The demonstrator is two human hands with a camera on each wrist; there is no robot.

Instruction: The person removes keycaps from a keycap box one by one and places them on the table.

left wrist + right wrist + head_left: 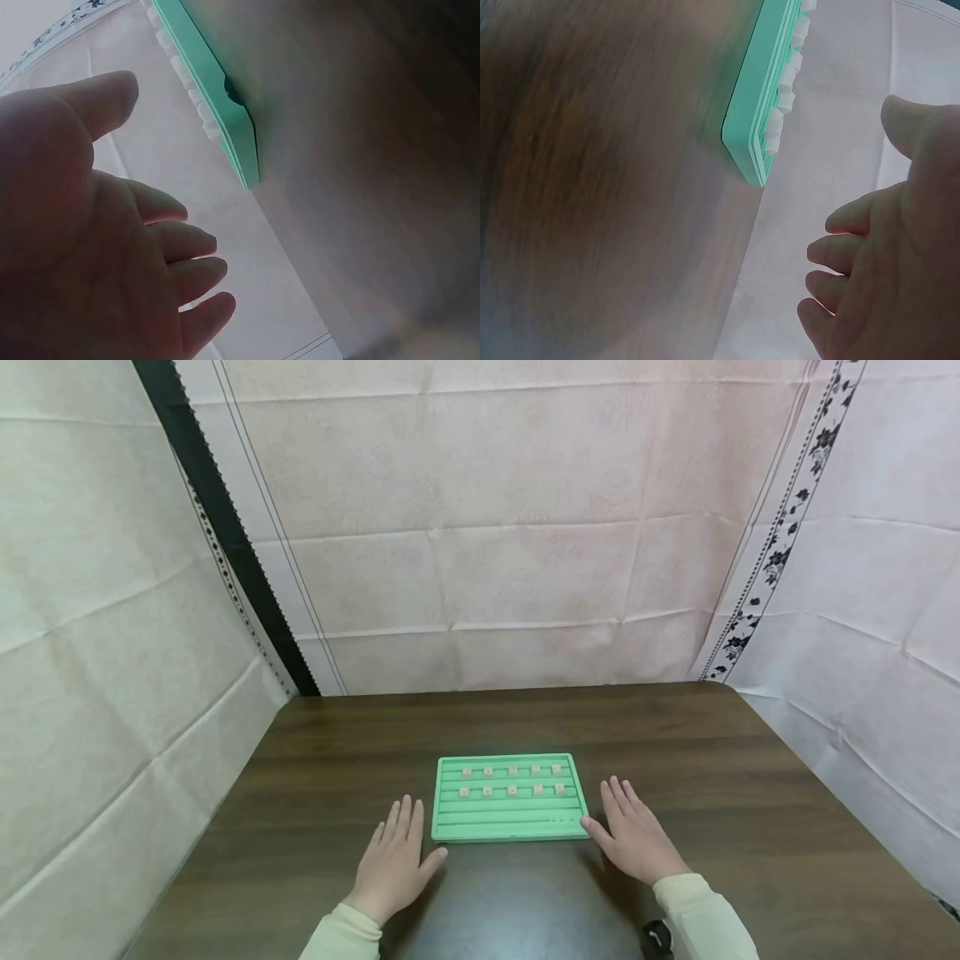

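A person's left hand (392, 870) and right hand (637, 843) are hovering palm-down over a dark wooden table (300, 827), well apart from each other, fingers extended, gripping nothing. Between the hands and slightly farther forward, a flat green tray (502, 828) is lying on the table. It is carrying small pale blocks (512, 791) in two rows of five, both rows sitting toward its far side; ridges are running across the nearer part. The left thumb is pointing toward the tray's near left corner. The right thumb is seeming to cover the near right corner (only from overhead, since the right wrist view is showing a gap).

The tray is looking like stiff, smooth plastic, probably light, a little slippery and not easily broken. The blocks are appearing loose, so tilting would likely be risking a slide or a spill. The short sides, one facing each hand, are offering the best hold: thumbs on the rim, fingers beneath, kept level. A dark notch (234, 91) is showing in the side wall in the left wrist view. Beyond both hands, pale creased cloth (525, 568) is hanging behind the table.
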